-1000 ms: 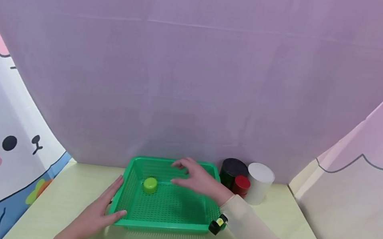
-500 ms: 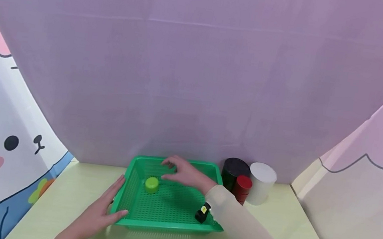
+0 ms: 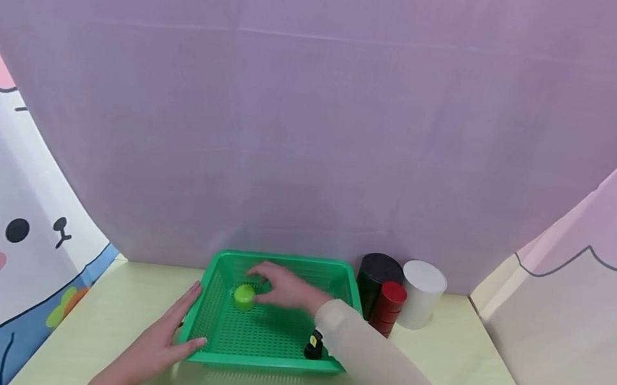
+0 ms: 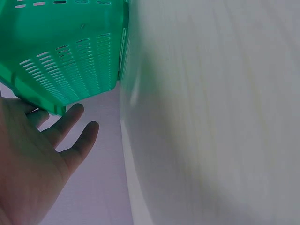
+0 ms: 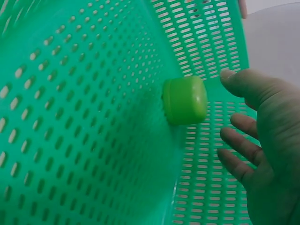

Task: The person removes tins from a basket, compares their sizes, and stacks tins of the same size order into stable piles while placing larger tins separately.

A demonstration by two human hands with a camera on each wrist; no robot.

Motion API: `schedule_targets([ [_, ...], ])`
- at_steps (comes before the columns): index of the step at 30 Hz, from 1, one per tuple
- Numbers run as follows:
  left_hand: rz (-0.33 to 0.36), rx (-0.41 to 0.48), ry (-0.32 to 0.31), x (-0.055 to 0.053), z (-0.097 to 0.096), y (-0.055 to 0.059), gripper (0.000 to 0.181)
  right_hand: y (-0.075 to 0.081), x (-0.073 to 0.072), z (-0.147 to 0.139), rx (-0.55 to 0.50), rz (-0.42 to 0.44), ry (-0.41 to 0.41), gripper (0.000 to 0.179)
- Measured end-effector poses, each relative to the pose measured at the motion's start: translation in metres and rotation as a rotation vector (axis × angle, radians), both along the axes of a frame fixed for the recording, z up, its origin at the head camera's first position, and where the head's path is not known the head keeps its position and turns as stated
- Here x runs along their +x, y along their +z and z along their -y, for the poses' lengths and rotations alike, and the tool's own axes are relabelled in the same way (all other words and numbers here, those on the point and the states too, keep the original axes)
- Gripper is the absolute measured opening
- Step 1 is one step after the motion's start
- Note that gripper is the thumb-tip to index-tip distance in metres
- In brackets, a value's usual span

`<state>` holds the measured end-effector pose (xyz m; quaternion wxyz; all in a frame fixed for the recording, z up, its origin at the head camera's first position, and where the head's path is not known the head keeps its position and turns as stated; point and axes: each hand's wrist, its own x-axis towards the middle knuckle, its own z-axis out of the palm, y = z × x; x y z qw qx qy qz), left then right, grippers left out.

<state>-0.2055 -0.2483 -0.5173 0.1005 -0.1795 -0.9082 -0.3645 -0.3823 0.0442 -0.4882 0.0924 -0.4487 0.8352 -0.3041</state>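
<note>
A green plastic basket (image 3: 262, 363) with slotted walls rests on the table. Inside it, near the left wall, sits a small lime-green round container (image 3: 244, 297), which looks like a little lidded pot; its exact kind is unclear. My right hand (image 3: 290, 289) reaches into the basket from the right. In the right wrist view, the thumb and fingers of that hand (image 5: 269, 136) are spread beside the lime-green container (image 5: 187, 101), with a gap between. Against the basket's left side rests my left hand (image 3: 154, 344), its fingers extended along the wall and the thumb at the front rim.
Behind and right of the basket stand a black cylinder (image 3: 378, 276), a white cylinder (image 3: 420, 295) and a stack of red round pieces (image 3: 389, 307). A purple cloth (image 3: 313, 154) hangs at the back, with printed cloths on both sides.
My right hand has moved left and then down to the lime-green container, bringing its forearm farther over the basket. The left hand and basket have hardly moved.
</note>
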Motion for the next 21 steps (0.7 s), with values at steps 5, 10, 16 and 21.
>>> schedule_targets([
  [5,-0.003,-0.003,0.005,0.0,0.0,0.0,0.1,-0.004,0.0,0.003,0.01,0.005,-0.021,0.061],
  [10,0.012,0.015,-0.002,0.0,0.0,0.001,0.1,-0.006,0.001,0.005,0.018,0.047,-0.032,0.061],
  [16,0.032,0.032,-0.005,0.0,-0.001,0.002,0.1,-0.011,-0.001,0.006,0.043,0.088,-0.033,0.062],
  [21,0.035,0.033,-0.006,0.0,-0.001,0.002,0.1,-0.017,-0.004,0.009,0.056,0.036,-0.006,0.065],
])
